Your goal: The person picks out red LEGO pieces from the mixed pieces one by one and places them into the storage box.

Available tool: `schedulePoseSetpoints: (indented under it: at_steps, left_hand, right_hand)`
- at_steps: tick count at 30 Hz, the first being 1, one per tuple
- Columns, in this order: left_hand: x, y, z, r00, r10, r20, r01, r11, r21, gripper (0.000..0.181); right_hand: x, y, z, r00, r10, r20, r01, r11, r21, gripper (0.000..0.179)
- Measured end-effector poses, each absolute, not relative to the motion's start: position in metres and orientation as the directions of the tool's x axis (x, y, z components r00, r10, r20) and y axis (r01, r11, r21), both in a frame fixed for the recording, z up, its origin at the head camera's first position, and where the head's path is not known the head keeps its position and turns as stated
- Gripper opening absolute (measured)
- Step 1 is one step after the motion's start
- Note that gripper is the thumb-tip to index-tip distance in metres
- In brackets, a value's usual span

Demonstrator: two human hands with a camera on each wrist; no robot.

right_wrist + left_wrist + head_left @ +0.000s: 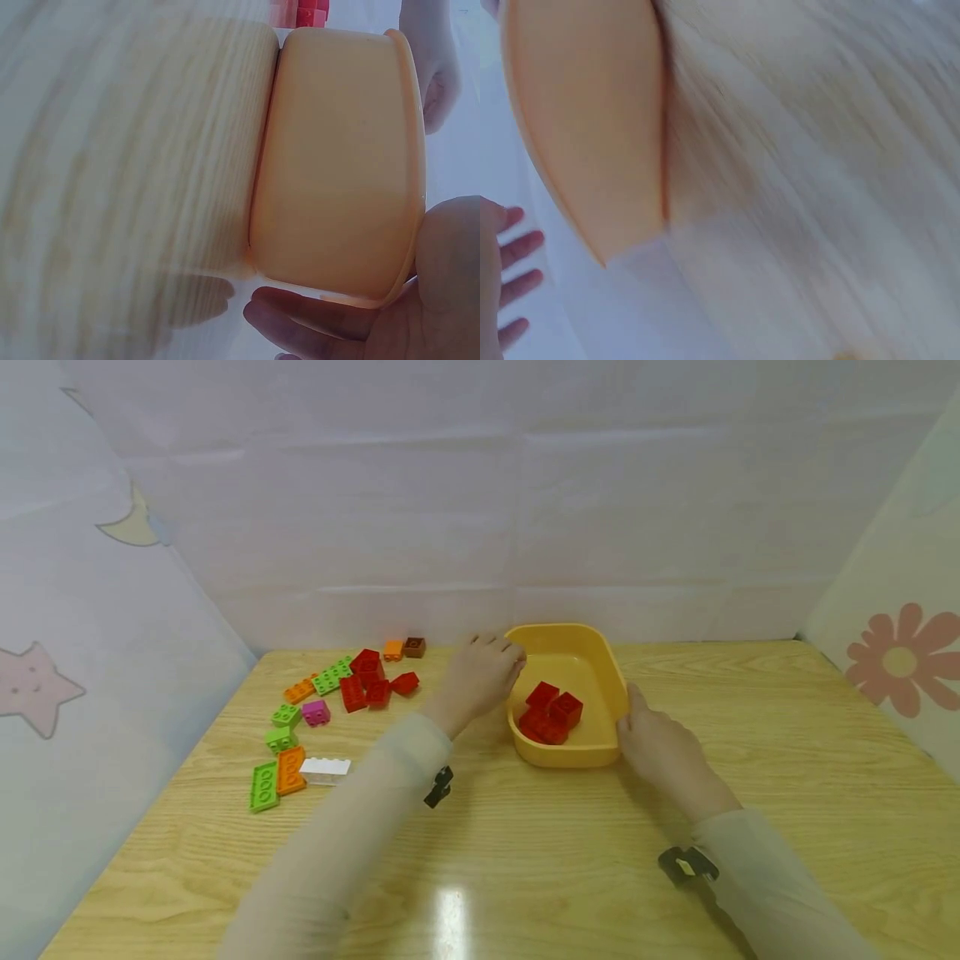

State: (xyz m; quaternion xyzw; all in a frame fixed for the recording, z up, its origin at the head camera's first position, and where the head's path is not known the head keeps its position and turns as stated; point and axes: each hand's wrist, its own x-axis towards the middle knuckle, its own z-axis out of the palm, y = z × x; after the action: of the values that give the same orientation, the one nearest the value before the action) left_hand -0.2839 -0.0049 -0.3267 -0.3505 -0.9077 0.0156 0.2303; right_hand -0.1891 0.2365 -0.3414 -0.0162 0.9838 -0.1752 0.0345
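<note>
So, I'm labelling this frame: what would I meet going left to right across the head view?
Pink star, crescent moon, nearest green brick, white brick, brown brick, left hand, yellow tray, right hand, reddish flower.

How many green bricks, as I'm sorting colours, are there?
4: a long brick by red bricks, a small brick left of the pink brick, a second brick nearer the camera, a flat brick beside an orange brick. The left arm may hide more.
</note>
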Motion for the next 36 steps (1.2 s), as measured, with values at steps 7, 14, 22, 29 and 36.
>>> schedulePoseSetpoints:
  at_steps: [7,14,22,29,36]
  left_hand:
    - [-0.294,-0.035,-0.324,-0.612,0.694,0.379,0.623,0.718,-0.311,0.023]
    - [-0.303,-0.068,-0.324,-0.599,0.717,0.357,0.636,0.697,-0.331,0.019]
    - [-0.308,-0.098,-0.328,-0.650,0.689,0.321,0.652,0.722,-0.230,0.015]
    - [-0.309,-0.113,-0.334,-0.768,0.617,0.170,0.596,0.787,-0.162,0.022]
    - [-0.304,-0.122,-0.337,-0.840,0.539,0.059,0.534,0.841,-0.085,0.029]
  right_hand:
    - [-0.189,0.236,-0.342,-0.997,-0.044,-0.069,-0.018,0.938,-0.347,0.060]
    - [-0.188,0.236,-0.341,-0.995,-0.046,-0.084,-0.013,0.935,-0.353,0.061]
    - [-0.189,0.236,-0.341,-0.997,-0.045,-0.069,-0.018,0.936,-0.351,0.060]
    - [-0.189,0.236,-0.341,-0.996,-0.049,-0.075,-0.019,0.933,-0.359,0.060]
    - [-0.189,0.237,-0.341,-0.996,-0.048,-0.078,-0.017,0.934,-0.356,0.061]
